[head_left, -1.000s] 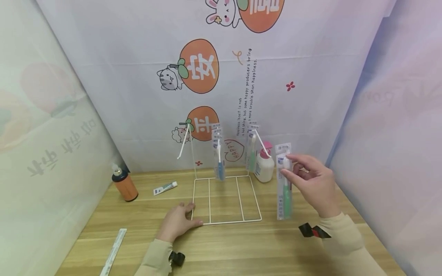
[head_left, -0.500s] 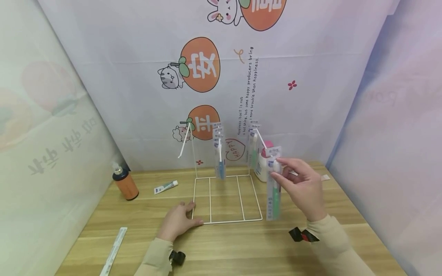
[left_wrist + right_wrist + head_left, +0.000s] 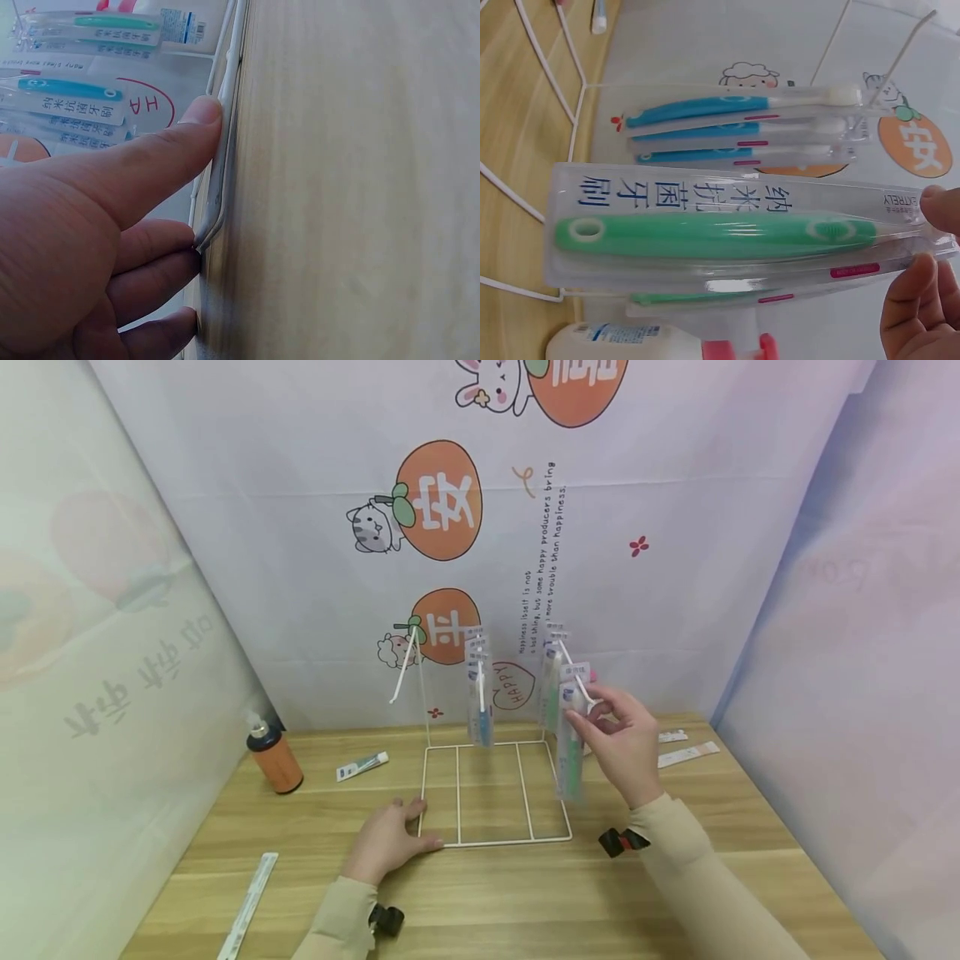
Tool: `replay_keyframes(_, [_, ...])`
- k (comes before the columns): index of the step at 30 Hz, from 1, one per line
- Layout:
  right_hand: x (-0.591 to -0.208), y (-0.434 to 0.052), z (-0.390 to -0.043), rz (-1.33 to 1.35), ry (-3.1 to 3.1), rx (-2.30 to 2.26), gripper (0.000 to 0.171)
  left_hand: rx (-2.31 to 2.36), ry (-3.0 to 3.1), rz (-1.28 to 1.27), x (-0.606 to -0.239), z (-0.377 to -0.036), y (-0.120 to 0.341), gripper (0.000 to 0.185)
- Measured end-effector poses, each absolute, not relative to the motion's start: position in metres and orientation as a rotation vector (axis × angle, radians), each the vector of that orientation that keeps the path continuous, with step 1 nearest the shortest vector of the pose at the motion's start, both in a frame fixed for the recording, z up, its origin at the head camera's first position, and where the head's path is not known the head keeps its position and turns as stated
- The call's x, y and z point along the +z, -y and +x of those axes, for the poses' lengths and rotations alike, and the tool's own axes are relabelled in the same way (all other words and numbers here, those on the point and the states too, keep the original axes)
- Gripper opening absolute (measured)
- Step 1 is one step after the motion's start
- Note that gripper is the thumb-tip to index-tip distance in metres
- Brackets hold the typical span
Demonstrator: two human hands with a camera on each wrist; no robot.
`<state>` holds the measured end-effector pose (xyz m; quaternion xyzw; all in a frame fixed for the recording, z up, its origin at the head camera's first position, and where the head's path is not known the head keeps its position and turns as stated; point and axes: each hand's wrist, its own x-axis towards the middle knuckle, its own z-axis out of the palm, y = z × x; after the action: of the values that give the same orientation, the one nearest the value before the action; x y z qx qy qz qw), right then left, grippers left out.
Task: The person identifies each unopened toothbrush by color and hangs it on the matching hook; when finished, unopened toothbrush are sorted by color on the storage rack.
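right hand (image 3: 626,747) raised, pinching toothbrush pack (image 3: 572,739), left hand (image 3: 386,843) pressing rack (image 3: 495,841)

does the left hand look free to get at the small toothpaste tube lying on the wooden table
Probably yes. The left hand only presses on the white wire rack's base, and the small toothpaste tube lies on bare wooden table to its left, nothing between; it would have to let go of the rack.

This looks like a small pretend shop corner set up for practice. Cloth sheets with cartoon animals and orange fruits (image 3: 438,500) hang on three sides of a wooden worktop (image 3: 495,893). On it stands a white wire rack (image 3: 491,793) with packed toothbrushes (image 3: 480,693) hanging from hooks, as in a store.
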<state>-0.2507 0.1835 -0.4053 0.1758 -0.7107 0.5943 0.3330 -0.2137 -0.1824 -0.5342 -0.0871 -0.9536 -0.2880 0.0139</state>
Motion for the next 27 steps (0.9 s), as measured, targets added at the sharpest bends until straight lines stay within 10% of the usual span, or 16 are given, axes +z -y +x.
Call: replay_keyframes(27, [-0.413, -0.168, -0.314, 0.358, 1.861, 1.405, 0.038, -0.873, 2.987, -0.256, -0.536, -0.216, 0.183, 0.080])
